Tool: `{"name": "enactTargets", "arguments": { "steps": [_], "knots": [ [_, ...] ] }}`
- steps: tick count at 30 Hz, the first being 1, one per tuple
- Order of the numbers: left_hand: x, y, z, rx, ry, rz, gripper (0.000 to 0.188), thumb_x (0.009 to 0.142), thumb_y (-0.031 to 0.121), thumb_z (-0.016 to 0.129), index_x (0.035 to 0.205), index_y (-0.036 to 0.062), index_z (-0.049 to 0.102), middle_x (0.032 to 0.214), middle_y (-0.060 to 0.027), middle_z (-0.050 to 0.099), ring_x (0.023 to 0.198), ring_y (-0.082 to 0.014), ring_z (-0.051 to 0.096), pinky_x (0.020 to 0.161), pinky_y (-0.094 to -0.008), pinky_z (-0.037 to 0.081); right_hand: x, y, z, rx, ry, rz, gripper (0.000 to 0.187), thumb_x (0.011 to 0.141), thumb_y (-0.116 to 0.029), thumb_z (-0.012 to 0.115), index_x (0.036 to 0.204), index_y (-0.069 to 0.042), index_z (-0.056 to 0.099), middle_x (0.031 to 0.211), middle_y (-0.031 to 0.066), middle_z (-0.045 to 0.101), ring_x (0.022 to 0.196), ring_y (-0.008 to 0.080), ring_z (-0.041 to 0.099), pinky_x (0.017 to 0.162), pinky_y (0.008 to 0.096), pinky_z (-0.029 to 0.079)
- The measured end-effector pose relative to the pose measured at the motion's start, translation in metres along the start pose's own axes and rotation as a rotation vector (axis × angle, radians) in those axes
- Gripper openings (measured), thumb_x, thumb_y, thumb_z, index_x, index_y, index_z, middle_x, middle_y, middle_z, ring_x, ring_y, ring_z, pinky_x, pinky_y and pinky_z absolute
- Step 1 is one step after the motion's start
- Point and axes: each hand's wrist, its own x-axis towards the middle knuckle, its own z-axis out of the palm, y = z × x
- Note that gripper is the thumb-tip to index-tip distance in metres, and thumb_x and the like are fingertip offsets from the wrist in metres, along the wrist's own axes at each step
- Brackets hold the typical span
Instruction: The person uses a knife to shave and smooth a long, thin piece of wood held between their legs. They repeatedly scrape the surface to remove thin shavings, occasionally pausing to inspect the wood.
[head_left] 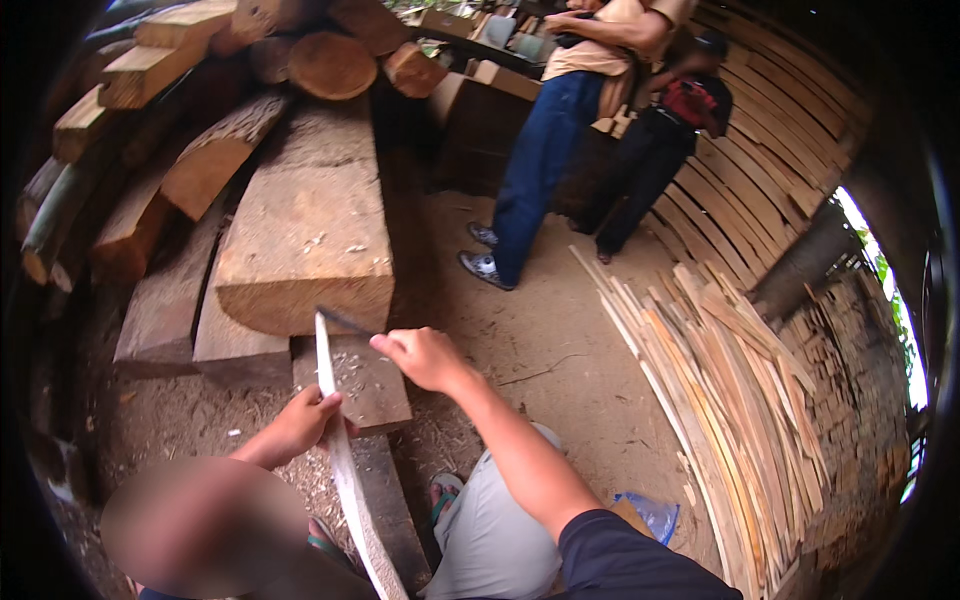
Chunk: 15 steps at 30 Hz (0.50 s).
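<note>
On my feed, the left hand (308, 425) is closed around a pale wooden stick (325, 362), which slants from the lower edge up to the end of a thick timber (305, 235); whether its tip touches, I cannot tell. The right hand (425, 358) grips a dark, narrow tool (350, 323) extending to the stick's upper end. I note shavings (357, 248) on the timber. Cut logs (332, 66) are stacked beyond it. Thin wooden strips (725, 400) lie piled at right. Two people (545, 150) stand farther back, near a slatted wall (775, 145).
</note>
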Motion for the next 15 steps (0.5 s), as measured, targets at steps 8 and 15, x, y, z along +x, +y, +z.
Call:
{"name": "enactTargets", "arguments": {
  "steps": [8,15],
  "knots": [
    [-0.026,0.017,0.046,0.210,0.370,0.201,0.026,0.103,0.025,0.050,0.103,-0.0003,0.048,0.074,-0.0142,0.067,0.062,-0.0215,0.068,0.048,-0.0372,0.051,-0.018,0.008,0.003,0.069,0.005,-0.034,0.060,0.099,-0.053,0.049,0.074,0.000,0.063,0.069,0.0230,0.062,0.071,0.0443,0.064,0.065,0.0497,0.048],
    [-0.031,0.002,0.092,-0.184,0.361,0.337,0.025,0.102,0.024,0.050,0.115,0.0020,0.048,0.072,-0.0079,0.060,0.059,-0.0166,0.061,0.046,-0.0319,0.047,-0.019,0.011,0.017,0.229,0.033,-0.054,0.059,0.101,-0.051,0.050,0.072,0.000,0.054,0.056,0.0135,0.046,0.052,0.0244,0.048,0.056,0.0407,0.040]
  ]
}}
